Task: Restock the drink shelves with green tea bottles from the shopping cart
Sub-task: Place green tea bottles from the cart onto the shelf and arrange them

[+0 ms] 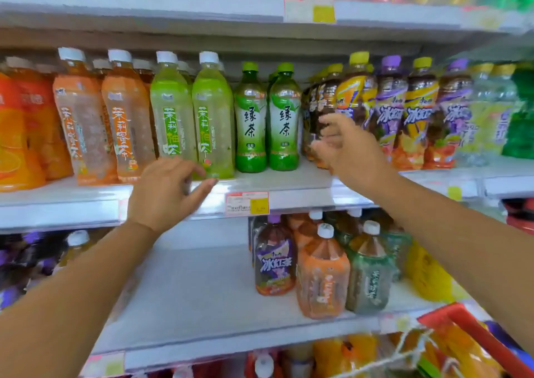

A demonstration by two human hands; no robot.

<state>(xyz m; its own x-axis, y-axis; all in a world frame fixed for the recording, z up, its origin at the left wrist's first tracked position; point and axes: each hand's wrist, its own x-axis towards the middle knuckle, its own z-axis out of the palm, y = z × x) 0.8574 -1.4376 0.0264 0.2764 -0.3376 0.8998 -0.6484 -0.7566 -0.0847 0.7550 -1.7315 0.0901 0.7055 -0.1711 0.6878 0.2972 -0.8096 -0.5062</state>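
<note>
Green tea bottles (250, 123) are standing two abreast on the middle shelf (260, 181), between pale green bottles (213, 117) and dark iced tea bottles (355, 100). Both hands are empty. The left hand (167, 192) is hovering with relaxed fingers over the shelf lip, and the right hand (344, 146) is spreading loosely just beside the dark bottles. Bare shelf is showing in front of the green row. The shopping cart (476, 337) is sitting low right, its contents blurred. Judged next step: fetching stock from the cart, gripping each bottle at mid-body and setting it upright, label outward, in line with the row.
</note>
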